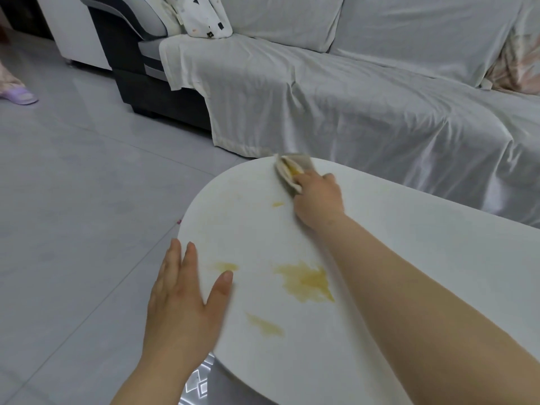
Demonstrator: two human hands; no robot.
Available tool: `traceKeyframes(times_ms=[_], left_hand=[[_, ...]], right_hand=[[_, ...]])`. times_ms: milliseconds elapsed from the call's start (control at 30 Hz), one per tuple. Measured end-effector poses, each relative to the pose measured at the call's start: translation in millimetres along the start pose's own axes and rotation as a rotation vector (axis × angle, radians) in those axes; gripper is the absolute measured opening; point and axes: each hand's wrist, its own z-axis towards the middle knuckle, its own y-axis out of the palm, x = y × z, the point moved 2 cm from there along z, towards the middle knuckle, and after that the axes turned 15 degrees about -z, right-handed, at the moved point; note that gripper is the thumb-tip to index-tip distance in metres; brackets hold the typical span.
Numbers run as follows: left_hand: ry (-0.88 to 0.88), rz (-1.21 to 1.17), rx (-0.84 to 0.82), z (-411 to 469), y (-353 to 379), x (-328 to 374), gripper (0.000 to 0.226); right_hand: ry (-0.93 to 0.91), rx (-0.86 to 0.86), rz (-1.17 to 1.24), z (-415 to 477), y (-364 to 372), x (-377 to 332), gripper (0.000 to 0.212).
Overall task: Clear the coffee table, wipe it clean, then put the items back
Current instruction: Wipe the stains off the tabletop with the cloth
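Observation:
The white oval coffee table (423, 258) fills the lower right, and nothing stands on it. Yellow smears mark its top: a large one (306, 280) near the middle, smaller ones (264, 324) close to me and one (277, 204) farther off. My right hand (317, 200) presses a folded beige cloth (292, 171), stained yellow, onto the table's far edge. My left hand (184, 302) lies flat with fingers spread over the table's left rim, holding nothing.
A sofa draped in a white sheet (350, 97) runs right behind the table. Grey floor tiles (73, 200) spread to the left. A person's foot in a purple slipper (17, 96) stands at the far left edge. A patterned pillow (201, 16) rests on the sofa.

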Motion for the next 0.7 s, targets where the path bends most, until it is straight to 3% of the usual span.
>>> traceKeyframes(times_ms=[67, 133, 267, 333, 400, 633, 700], left_hand=[[-0.003, 0.000, -0.015, -1, -1, 2, 0.076], [-0.010, -0.019, -0.021, -1, -2, 4, 0.088], [-0.015, -0.033, -0.011, -3, -3, 5, 0.101], [-0.010, -0.031, -0.013, -3, -3, 5, 0.102], [-0.015, -0.026, -0.020, -3, -3, 5, 0.101], [0.010, -0.054, -0.002, -1, -1, 2, 0.073], [0.016, -0.060, 0.002, 0, -1, 2, 0.073]], right_hand=[[-0.112, 0.007, 0.076, 3, 0, -3, 0.042], [-0.085, 0.000, 0.084, 9, 0, 15, 0.041], [0.295, -0.025, -0.068, 23, 1, 56, 0.035], [0.379, -0.058, -0.086, 25, 3, 48, 0.036], [0.303, -0.043, -0.080, 25, 3, 24, 0.038], [-0.361, 0.009, 0.133, -10, 2, -68, 0.045], [-0.384, 0.002, 0.163, -12, 0, -52, 0.045]])
